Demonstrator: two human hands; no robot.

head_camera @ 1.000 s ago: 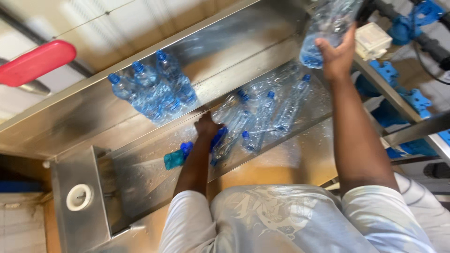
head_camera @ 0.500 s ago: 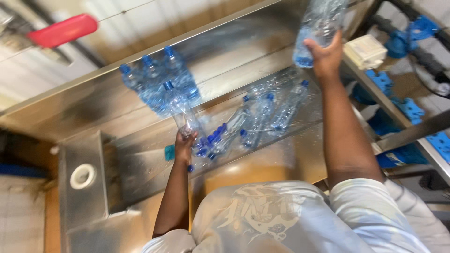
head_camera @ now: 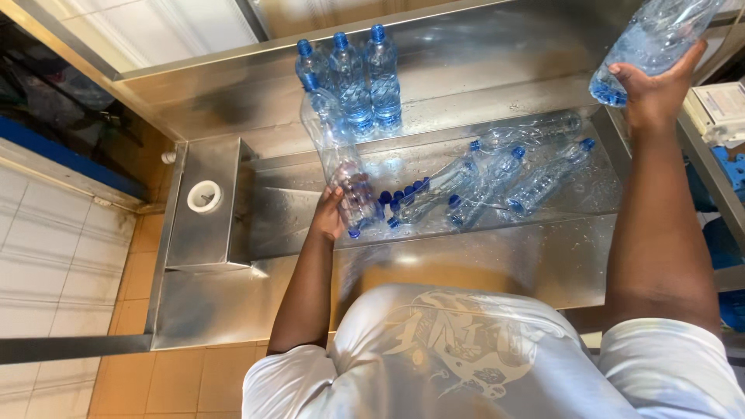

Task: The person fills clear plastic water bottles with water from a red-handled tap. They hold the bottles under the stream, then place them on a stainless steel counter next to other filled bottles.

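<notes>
Looking down, we see a steel trough holding clear bottles lying on their sides, blue caps toward us. Our left hand wraps a bottle at the trough's near-left edge, tilting it up. Our right hand cups another bottle from below, high above the trough's right end. Filled bottles stand upright behind the trough.

We see a steel trough ahead, orange floor tiles near left, white wall tiles further left.
</notes>
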